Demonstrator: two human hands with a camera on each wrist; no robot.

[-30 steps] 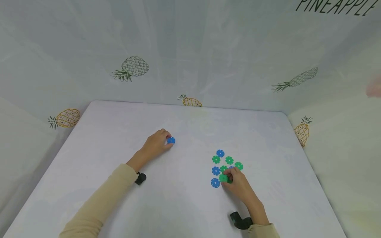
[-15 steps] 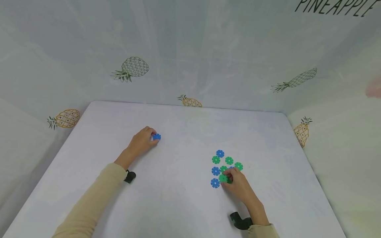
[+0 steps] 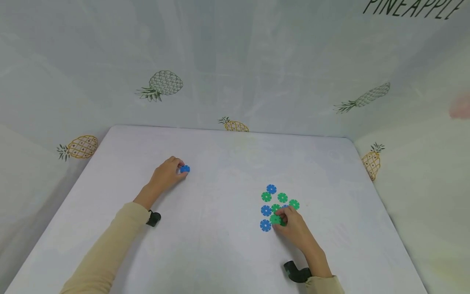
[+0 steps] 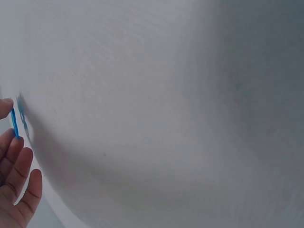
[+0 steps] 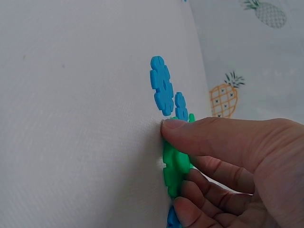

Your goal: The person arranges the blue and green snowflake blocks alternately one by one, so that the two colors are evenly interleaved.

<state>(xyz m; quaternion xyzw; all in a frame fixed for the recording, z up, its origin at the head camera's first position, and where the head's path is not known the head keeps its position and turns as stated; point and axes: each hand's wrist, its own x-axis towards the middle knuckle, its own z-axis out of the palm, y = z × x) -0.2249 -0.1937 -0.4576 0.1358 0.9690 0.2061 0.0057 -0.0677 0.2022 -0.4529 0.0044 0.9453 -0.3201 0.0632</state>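
White tabletop (image 3: 220,253) stretches away from where I stand, and at its near right a dark wrist camera (image 3: 297,273) shows by a tan sleeve (image 3: 324,285), with no brand I can read on it. Just beyond, the right hand (image 3: 293,228) has thumb and fingers closed in a pinch on a green disc (image 3: 275,220), right at the near side of a cluster of other discs (image 3: 266,210), blue and green, notched round their rims and bare of legible marks. Farther off and well to the left, the left hand (image 3: 165,175) pinches a blue disc (image 3: 185,169), thumb on one side; whether it touches the table I can't tell. I'd judge the step as sorting out single discs, the blue one kept apart from the cluster; next seems to call for laying it flat and easing that pinch gently. Past the far edge hangs pale cloth (image 3: 220,61) printed with pineapples (image 3: 166,83), and high on the far right, slanting dark capitals read "PINEAPPLE".
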